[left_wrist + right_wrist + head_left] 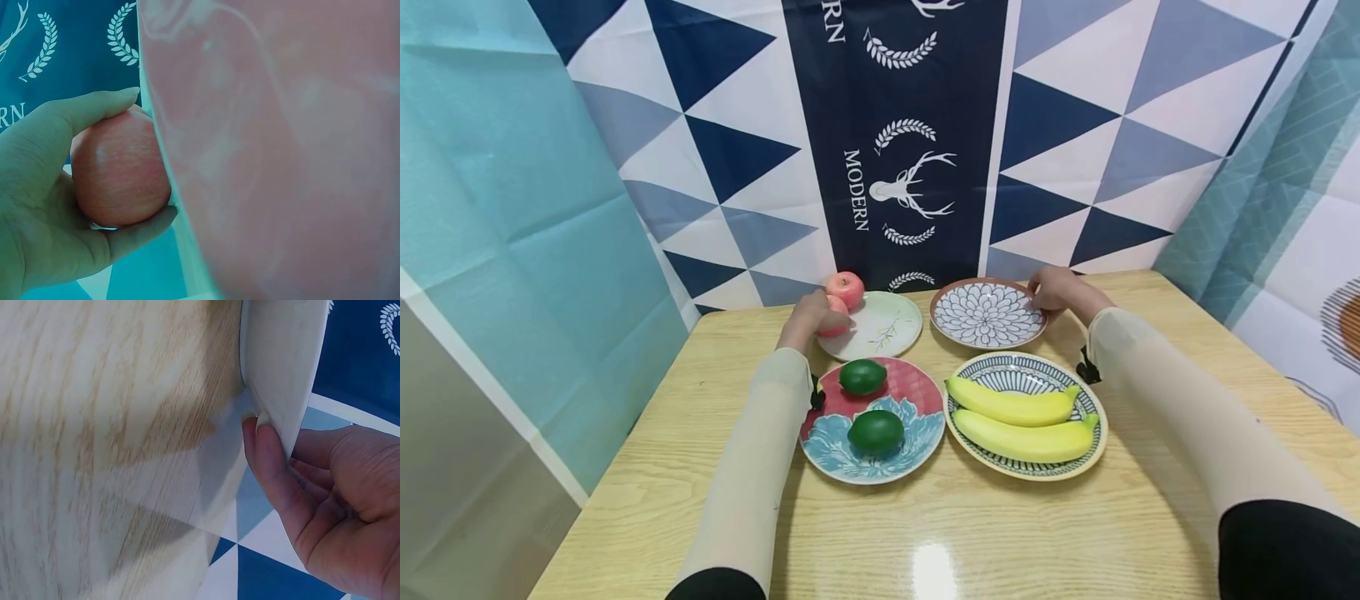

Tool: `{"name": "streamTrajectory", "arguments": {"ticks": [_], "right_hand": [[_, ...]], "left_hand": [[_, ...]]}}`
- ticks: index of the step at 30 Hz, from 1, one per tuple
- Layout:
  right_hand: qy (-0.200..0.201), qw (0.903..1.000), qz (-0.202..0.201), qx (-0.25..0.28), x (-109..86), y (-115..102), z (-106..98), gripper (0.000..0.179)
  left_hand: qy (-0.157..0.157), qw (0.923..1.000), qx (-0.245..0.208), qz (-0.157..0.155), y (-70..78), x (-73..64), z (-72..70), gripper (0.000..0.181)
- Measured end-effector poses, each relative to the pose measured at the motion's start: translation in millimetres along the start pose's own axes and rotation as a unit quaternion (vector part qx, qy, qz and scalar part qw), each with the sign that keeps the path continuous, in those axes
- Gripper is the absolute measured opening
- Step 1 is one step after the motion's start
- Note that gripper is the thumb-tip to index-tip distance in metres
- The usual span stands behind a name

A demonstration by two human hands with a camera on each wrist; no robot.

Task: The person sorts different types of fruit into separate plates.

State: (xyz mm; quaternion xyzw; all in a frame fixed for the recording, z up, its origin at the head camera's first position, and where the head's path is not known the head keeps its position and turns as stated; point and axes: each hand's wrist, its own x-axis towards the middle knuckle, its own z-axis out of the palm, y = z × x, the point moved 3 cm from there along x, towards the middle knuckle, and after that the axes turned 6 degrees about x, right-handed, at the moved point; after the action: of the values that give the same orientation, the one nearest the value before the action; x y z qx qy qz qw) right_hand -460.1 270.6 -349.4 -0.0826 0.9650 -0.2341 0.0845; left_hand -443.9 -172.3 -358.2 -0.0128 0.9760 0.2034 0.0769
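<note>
My left hand [811,319] grips a red apple [122,169] at the left side of a pale plate [895,321] with a twig pattern. In the left wrist view, thumb and finger curl around the apple from both sides. A second apple [846,288] sits just behind it at the plate's back left edge. My right hand [1062,292] pinches the right rim of a brown-edged plate [988,315] with a flower-petal pattern. Seen from the right wrist, the fingers lie under the plate's pale underside [281,356] and the thumb is on the other face.
Nearer stands a red and blue plate [835,467] with two dark green lemon-shaped fruits [877,432]. To its right, a patterned plate [1030,471] holds two bananas [1026,437]. All stand on a wooden table [700,433], with a patterned cloth [917,108] hanging behind.
</note>
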Motion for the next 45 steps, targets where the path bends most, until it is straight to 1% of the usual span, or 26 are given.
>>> {"name": "streamTrajectory", "arguments": {"ticks": [5, 7, 9, 12, 14, 21, 24, 26, 31, 35, 37, 41, 45], "right_hand": [[-0.005, 0.9986, -0.005, -0.053, -4.8, -2.0, -3.8, 0.031], [-0.005, 0.9975, -0.006, -0.070, -6.4, -1.9, -5.1, 0.031], [-0.006, 0.9975, -0.003, -0.070, -7.7, -1.8, -5.8, 0.030], [-0.007, 0.9982, 0.000, -0.060, -8.5, -1.2, -6.1, 0.030], [-0.011, 0.9990, 0.004, -0.042, -8.3, -0.8, -5.3, 0.030], [-0.023, 0.9996, 0.015, 0.002, -4.1, 3.1, -0.1, 0.030], [-0.023, 0.9993, 0.021, 0.018, -3.6, 5.6, 2.5, 0.030], [-0.024, 0.9990, 0.023, 0.028, -3.6, 7.0, 3.9, 0.030], [-0.029, 0.9987, 0.026, 0.032, -2.1, 7.7, 4.9, 0.029], [-0.023, 0.9996, 0.017, 0.006, -1.4, 4.2, 2.8, 0.029], [-0.019, 0.9997, 0.016, 0.004, -1.2, 2.4, 1.8, 0.029], [-0.024, 0.9989, 0.025, 0.031, -1.0, -0.9, 1.0, 0.031], [-0.030, 0.9980, 0.032, 0.046, -0.4, -2.5, 1.6, 0.031]], "left_hand": [[0.005, 0.9997, 0.015, 0.017, 3.4, 0.1, -1.2, 0.090], [0.004, 0.9998, 0.011, 0.017, 4.7, 0.2, -1.5, 0.088], [0.003, 0.9999, -0.001, 0.014, 5.8, 0.8, -1.4, 0.087], [0.000, 0.9999, -0.012, 0.006, 6.7, 2.2, -1.6, 0.087], [-0.002, 0.9999, -0.010, 0.005, 6.7, 3.1, -1.8, 0.087], [0.011, 0.9992, 0.027, 0.028, 6.7, 2.7, -3.3, 0.087], [0.008, 0.9994, 0.019, 0.027, 7.5, 1.4, -2.3, 0.084], [0.001, 0.9998, 0.010, 0.019, 8.0, 0.5, -1.3, 0.081], [-0.009, 0.9999, 0.009, 0.008, 9.7, -1.7, -0.6, 0.071], [-0.013, 0.9994, 0.021, 0.024, 11.6, -3.8, -3.9, 0.065], [-0.016, 0.9992, 0.020, 0.030, 11.9, -4.5, -5.8, 0.065], [-0.016, 0.9992, 0.017, 0.032, 12.7, -5.7, -9.1, 0.066], [-0.007, 0.9985, 0.033, 0.042, 17.0, -7.8, -12.5, 0.065]]}}
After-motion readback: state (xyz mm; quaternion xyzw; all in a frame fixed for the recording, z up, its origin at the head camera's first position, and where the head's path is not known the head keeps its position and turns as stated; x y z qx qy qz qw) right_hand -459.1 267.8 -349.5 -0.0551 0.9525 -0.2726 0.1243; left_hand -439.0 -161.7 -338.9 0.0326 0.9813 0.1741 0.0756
